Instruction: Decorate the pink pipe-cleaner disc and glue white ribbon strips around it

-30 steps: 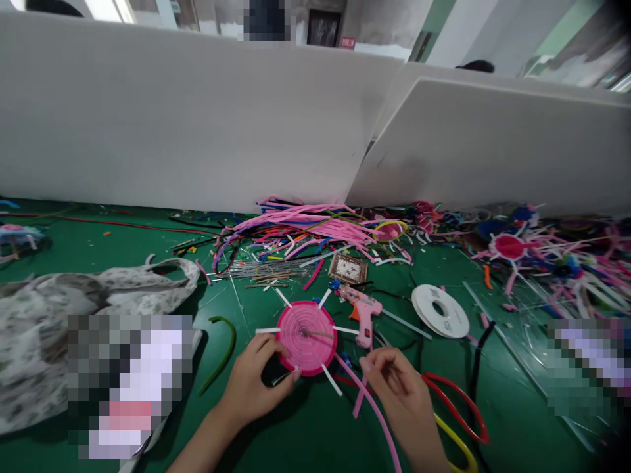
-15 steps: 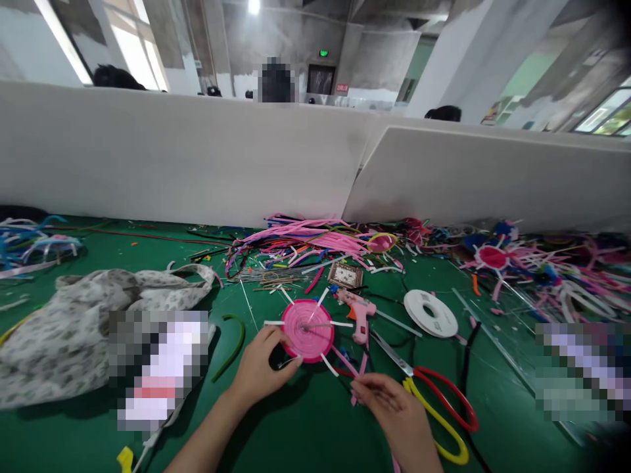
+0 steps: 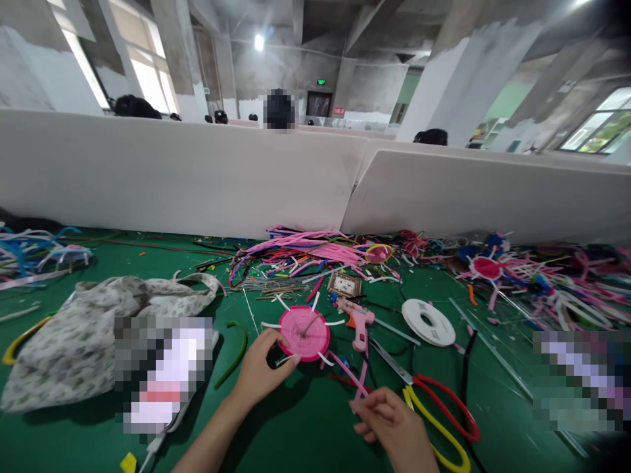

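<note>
A round pink coiled disc (image 3: 304, 333) with several white strips sticking out round its rim is held at its lower left edge by my left hand (image 3: 263, 368), thumb and fingers pinched on it. From the disc's lower right a pink strip (image 3: 348, 373) runs down to my right hand (image 3: 389, 420), whose thumb and index finger grip it. Just right of the disc lies a pink glue gun (image 3: 361, 322). Scissors with red and yellow handles (image 3: 446, 404) lie beside my right hand.
A white spool (image 3: 428, 322) lies right of the glue gun. Pink pipe cleaners (image 3: 315, 248) are heaped behind, near a white partition (image 3: 197, 177). At left are a patterned cloth (image 3: 73, 348), a phone with a cable (image 3: 170, 374) and a green strip (image 3: 236, 355).
My right hand has moved slightly down and right, and more of the pink strip shows between it and the disc. The camera view has tilted up a little. My left hand keeps its hold.
</note>
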